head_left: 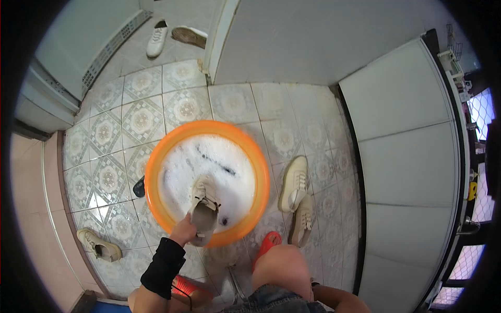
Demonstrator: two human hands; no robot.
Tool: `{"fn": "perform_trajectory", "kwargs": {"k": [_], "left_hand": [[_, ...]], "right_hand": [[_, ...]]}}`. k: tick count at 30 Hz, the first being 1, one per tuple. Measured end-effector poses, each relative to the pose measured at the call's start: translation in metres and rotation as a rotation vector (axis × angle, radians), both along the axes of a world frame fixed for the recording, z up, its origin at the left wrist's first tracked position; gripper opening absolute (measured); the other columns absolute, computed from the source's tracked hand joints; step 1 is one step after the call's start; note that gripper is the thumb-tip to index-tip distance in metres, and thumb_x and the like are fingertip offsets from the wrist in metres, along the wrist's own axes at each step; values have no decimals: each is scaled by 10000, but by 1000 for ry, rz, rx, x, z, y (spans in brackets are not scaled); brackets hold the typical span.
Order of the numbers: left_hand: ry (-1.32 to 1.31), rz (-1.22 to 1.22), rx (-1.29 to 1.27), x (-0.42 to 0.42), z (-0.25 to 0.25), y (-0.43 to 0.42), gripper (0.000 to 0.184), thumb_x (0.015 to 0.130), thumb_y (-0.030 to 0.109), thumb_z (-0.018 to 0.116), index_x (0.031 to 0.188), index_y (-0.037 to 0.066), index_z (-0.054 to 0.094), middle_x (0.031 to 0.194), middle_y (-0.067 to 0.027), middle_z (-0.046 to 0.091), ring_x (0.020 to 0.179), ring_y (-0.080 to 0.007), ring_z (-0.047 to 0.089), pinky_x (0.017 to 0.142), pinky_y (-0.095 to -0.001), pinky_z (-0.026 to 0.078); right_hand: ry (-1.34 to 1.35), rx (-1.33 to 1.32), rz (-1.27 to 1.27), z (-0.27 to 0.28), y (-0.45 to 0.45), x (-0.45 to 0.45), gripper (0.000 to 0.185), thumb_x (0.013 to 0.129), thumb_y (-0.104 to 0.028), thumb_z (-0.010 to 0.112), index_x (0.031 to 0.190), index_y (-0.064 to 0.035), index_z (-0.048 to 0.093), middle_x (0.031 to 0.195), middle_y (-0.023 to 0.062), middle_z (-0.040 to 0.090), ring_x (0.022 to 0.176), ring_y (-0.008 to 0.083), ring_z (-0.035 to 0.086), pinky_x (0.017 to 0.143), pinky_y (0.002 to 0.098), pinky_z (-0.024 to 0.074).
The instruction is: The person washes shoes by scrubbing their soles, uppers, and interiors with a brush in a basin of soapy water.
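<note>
"What are the hands doing?"
"The right hand is hiding behind the leg (282,268); I can't tell its state. The left hand (183,231) is gripping a beige shoe (204,213) by its heel."
"Where?"
"It's hanging over the orange basin (263,172)'s near rim, toe pointing towards white suds (222,154). Farther off, a white shoe (156,40) is lying."

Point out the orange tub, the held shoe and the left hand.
Orange tub (206,127), head view: far rim.
Held shoe (205,215), head view: inside its opening.
Left hand (183,231), head view: its back.
</note>
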State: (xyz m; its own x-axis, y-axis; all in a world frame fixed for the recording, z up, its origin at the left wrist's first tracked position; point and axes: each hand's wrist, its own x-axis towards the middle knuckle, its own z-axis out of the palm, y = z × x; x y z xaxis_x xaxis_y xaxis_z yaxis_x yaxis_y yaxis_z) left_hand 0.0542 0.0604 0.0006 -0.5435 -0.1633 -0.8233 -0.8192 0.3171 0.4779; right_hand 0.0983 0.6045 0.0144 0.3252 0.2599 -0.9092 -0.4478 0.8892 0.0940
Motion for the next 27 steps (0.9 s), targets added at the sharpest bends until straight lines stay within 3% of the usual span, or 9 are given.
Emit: {"fn": "perform_trajectory", "kwargs": {"k": [4, 7, 9, 15, 17, 19, 23, 25, 27], "left_hand": [[115, 42, 22, 8, -31, -4, 621, 728, 137, 420, 1310, -28, 280, 1063, -283, 534, 1028, -375, 515, 873, -382, 403], [186, -210, 40, 16, -31, -10, 589, 730, 132, 434, 1283, -32, 321, 1044, -296, 533, 997, -377, 530, 859, -370, 414], [109, 240, 276, 24, -43, -5, 538, 746, 112, 434, 1264, -5, 353, 1029, -274, 545, 968, -360, 547, 851, -391, 419], [-190, 342, 181, -7, 80, 17, 518, 753, 96, 455, 1258, 17, 366, 1009, -212, 569, 989, -338, 532, 760, -454, 466], [-186, 369, 189, -8, 89, 20, 447, 772, 121, 449, 1203, 16, 394, 956, -202, 550, 914, -322, 533, 718, -470, 474], [-121, 413, 212, -7, 87, 24, 383, 791, 146, 443, 1149, 14, 421, 904, -193, 530, 838, -307, 534, 677, -486, 482], [-7, 508, 216, -3, 89, 33, 286, 828, 197, 431, 1041, 11, 476, 798, -174, 492, 687, -277, 536, 594, -517, 499], [36, 542, 232, -3, 96, 33, 266, 847, 223, 426, 986, 10, 503, 746, -164, 473, 612, -262, 537, 552, -533, 507], [53, 521, 314, -2, 107, 24, 253, 850, 215, 413, 999, 20, 475, 761, -155, 452, 612, -267, 527, 530, -546, 501]], "right_hand": [[6, 14, 33, -13, 1, -19, 314, 750, -263, 563, 963, -43, 629, 1041, 131, 597, 975, 290, 554, 792, 403, 429], [-11, 19, 61, -10, 8, -42, 306, 760, -256, 553, 966, -42, 627, 1046, 130, 595, 978, 288, 554, 792, 405, 430], [8, 21, 89, 9, 11, -60, 301, 766, -250, 547, 968, -41, 626, 1049, 129, 594, 979, 287, 554, 791, 406, 431], [380, -217, 253, 84, -1, -139, 244, 683, -177, 578, 883, -59, 653, 917, 157, 623, 849, 292, 597, 691, 440, 449], [464, -348, 324, 107, -11, -159, 229, 679, -158, 569, 868, -62, 656, 895, 152, 629, 834, 294, 603, 679, 435, 455], [532, -284, 491, 128, -24, -165, 206, 679, -161, 558, 837, -84, 664, 844, 127, 641, 819, 288, 611, 669, 406, 467], [771, -387, 451, 125, -9, -144, 180, 685, -177, 561, 795, -80, 666, 811, 112, 644, 794, 278, 618, 658, 386, 477], [1203, -322, 272, 133, -16, -140, 174, 710, -194, 547, 755, -70, 660, 805, 108, 644, 757, 281, 621, 639, 398, 478], [1249, -350, 331, 125, -6, -150, 169, 733, -188, 539, 741, -60, 647, 809, 116, 637, 772, 286, 613, 644, 407, 465]]}}
